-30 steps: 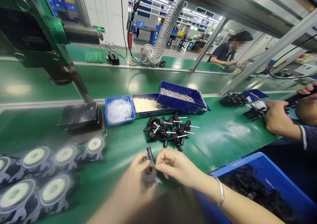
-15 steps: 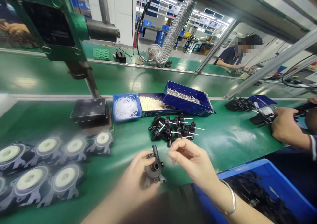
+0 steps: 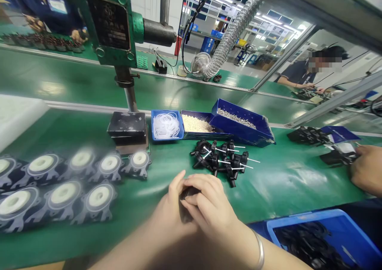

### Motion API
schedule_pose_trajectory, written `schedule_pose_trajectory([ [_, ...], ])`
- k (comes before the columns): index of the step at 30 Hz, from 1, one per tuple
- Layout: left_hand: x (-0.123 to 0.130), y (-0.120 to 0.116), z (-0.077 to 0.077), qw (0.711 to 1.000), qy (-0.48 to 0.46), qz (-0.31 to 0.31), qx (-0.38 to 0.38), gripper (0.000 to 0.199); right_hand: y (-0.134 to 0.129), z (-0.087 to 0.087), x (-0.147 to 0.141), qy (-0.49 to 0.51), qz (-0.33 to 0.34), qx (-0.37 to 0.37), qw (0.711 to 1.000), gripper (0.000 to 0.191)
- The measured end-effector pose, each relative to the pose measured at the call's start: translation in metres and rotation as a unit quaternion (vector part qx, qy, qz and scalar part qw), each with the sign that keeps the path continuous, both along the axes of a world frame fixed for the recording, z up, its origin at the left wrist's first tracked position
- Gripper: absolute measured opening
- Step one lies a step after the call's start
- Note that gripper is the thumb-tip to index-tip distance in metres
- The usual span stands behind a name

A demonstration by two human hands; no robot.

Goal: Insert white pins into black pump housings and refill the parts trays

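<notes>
Both hands meet over the green bench at the lower middle. My left hand (image 3: pixel 171 202) is closed round a black plastic housing (image 3: pixel 187 210), which is mostly hidden by the fingers. Bent over its top, my right hand (image 3: pixel 207 200) presses its fingers against the same housing; a silver bangle is on that wrist. Just beyond the hands lies a pile of black parts (image 3: pixel 215 160) with thin white sticks poking out. Rows of black brackets with cream round discs (image 3: pixel 64 192) spread over the left side.
A green press (image 3: pixel 110 27) stands at back left above a black block (image 3: pixel 127 125). Bins hold clear rings (image 3: pixel 166 126), cream pieces (image 3: pixel 195 123) and metal pins (image 3: pixel 235 118). A blue crate (image 3: pixel 328 218) is lower right; another person's hand (image 3: pixel 368 170) is at the right edge.
My right hand has moved left and down onto the black housing, which is now largely covered. The view has shifted, and the other person's hand shows less at the right.
</notes>
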State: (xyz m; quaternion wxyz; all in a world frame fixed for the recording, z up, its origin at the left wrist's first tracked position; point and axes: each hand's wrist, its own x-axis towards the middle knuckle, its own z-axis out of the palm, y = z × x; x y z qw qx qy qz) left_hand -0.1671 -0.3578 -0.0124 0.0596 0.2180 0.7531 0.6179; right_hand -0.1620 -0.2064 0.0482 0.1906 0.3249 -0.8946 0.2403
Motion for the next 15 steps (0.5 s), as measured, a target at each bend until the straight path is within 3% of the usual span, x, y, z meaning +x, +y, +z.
schedule_pose_trajectory([
  [5,-0.001,-0.003,0.004,0.999,-0.004,0.002,-0.048,0.088,0.000,0.003,0.007,0.057,0.057,0.129,0.988,0.012],
  [8,-0.002,-0.002,0.001,0.999,0.031,-0.012,-0.026,0.090,0.011,0.025,0.001,0.053,0.068,0.133,0.987,0.018],
  [10,-0.002,0.001,-0.004,0.998,0.045,-0.026,-0.019,0.092,0.031,0.051,-0.021,0.076,-0.005,0.064,0.995,0.022],
  [12,-0.002,0.003,-0.011,0.998,0.057,-0.021,-0.029,0.092,0.060,0.078,-0.059,0.121,-0.163,-0.022,0.979,0.019],
  [13,-0.001,0.004,-0.014,0.997,0.067,-0.011,-0.038,0.092,0.077,0.091,-0.082,0.124,-0.224,-0.025,0.966,0.017],
  [15,0.000,0.006,-0.018,0.994,0.092,0.011,-0.052,0.089,0.109,0.110,-0.125,0.025,-0.307,0.043,0.951,0.016],
])
